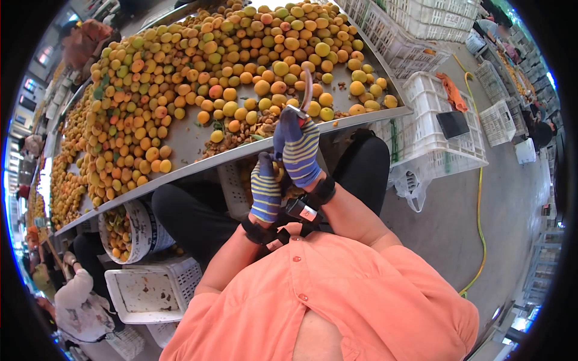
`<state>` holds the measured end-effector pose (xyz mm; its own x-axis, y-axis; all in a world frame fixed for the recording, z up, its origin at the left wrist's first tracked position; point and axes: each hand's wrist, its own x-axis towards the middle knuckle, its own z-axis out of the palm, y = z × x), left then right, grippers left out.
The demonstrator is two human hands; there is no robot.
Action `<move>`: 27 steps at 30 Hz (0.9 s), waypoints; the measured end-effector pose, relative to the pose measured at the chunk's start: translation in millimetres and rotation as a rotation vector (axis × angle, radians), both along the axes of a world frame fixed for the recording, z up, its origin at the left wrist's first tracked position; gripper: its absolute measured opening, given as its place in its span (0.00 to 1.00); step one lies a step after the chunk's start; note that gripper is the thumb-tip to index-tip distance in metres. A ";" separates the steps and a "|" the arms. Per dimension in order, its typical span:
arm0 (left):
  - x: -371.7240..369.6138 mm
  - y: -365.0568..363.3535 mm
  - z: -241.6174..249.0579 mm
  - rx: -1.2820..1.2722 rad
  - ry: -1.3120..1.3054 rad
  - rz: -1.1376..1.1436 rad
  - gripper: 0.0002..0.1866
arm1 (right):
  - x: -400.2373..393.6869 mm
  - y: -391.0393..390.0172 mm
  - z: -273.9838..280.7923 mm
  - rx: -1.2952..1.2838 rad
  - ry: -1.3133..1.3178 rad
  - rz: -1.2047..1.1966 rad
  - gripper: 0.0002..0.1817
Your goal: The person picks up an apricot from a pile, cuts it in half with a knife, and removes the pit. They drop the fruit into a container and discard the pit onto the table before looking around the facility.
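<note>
My right hand (296,147), in a blue and yellow striped glove, is closed around a knife with a curved blade (308,90) that points up over the edge of the metal table. Just below and to the left, my left hand (265,188) wears a matching glove, its fingers curled around a yellowish apricot (278,172), mostly hidden. Both hands are close together over my lap at the table's front rim. Many orange and greenish apricots (198,78) are heaped on the table. Pits and scraps (232,139) lie near the rim.
A crate (232,189) sits between my knees. To the left are a bucket of apricots (139,231) and a white basket (147,295). On the right, a white crate (415,141) carries an orange cloth (451,91) and a dark flat object (453,124). Other people sit at left.
</note>
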<state>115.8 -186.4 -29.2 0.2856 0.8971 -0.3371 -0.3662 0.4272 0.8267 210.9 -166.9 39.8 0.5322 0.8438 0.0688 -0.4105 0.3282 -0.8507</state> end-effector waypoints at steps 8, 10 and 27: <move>-0.3 5.9 -19.0 -0.124 -0.075 0.028 0.24 | 13.3 11.3 -27.2 -0.052 0.579 0.191 0.21; -1.0 9.3 -21.1 -0.161 -0.125 0.053 0.23 | 7.8 9.9 -29.8 -0.128 0.706 0.190 0.21; -27.7 28.7 30.0 -0.311 -0.334 -0.322 0.38 | 36.2 -16.0 -10.8 -0.063 -0.910 0.571 0.16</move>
